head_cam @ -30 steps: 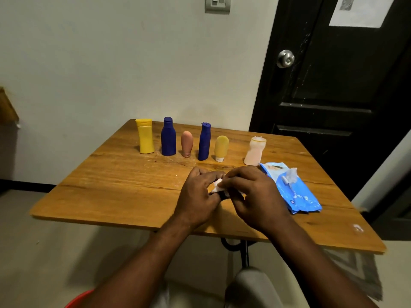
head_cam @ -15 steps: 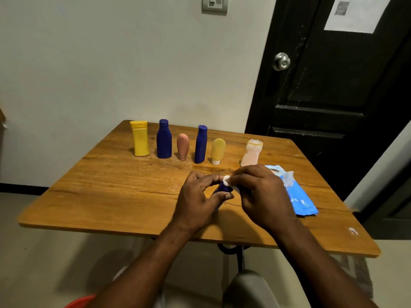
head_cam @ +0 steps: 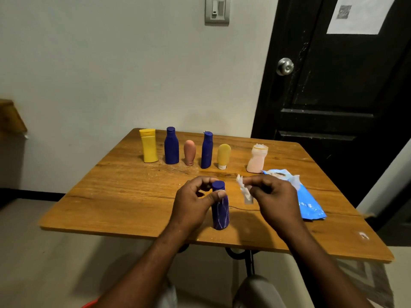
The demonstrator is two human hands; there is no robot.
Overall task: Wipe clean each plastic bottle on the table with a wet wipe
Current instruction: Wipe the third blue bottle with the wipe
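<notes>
The square wooden table (head_cam: 124, 196) takes up most of what I see. On its right side lies the crumpled blue plastic pack of wipes (head_cam: 311, 205), with a white sheet poking from its opening. Along the far edge six bottles stand in a row: a yellow flat-capped bottle (head_cam: 148, 145), a broad dark blue bottle (head_cam: 171, 145), a rounded pinkish tube (head_cam: 189, 152), a slim dark blue bottle (head_cam: 207, 150), a mustard-yellow tube (head_cam: 223, 155) and, a little apart, a pale pink waisted bottle (head_cam: 256, 160). A moment ago my hands were bunched together over the small dark blue cylindrical bottle (head_cam: 220, 210). Now they have parted, and the bottle stands upright on the table between them, near the front edge. My left hand (head_cam: 193, 203) pinches it just under the cap with curled thumb and fingers. My right hand (head_cam: 273, 196) has drawn off beside it, pinching the crumpled white wet wipe (head_cam: 244, 190) clear of the bottle. Pale streaks run down the bottle's side, possibly wet smears, though the light is too dim to be sure. I judge this bottle nearly finished, with the row still to be done.
</notes>
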